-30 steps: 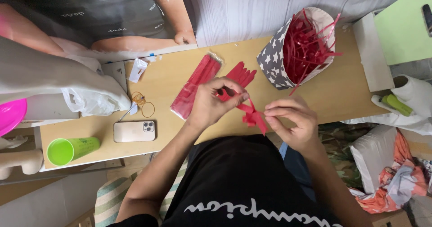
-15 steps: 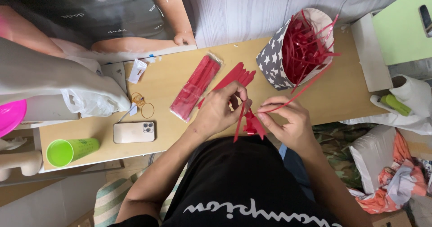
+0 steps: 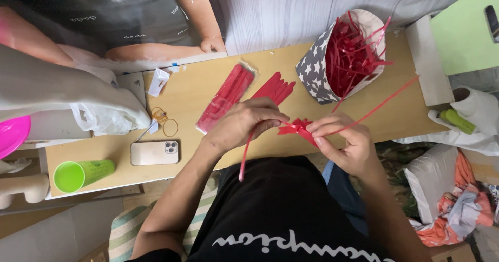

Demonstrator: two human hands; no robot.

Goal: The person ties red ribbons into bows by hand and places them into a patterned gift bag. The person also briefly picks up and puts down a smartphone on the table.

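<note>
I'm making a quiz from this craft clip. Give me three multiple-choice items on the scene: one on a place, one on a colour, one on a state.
1. Where does the phone lie?
A. inside the star-patterned bag
B. on the table, between the green cup and the hands
C. on the floor

2. What colour are the strips in the star-patterned bag?
A. red
B. blue
C. yellow

3. How does the green cup stand?
A. upright
B. upside down
C. on its side

Answers: 1 B, it lies flat on the table, right of the cup; 2 A, the strips are all red; 3 C, its open mouth faces sideways.
</note>
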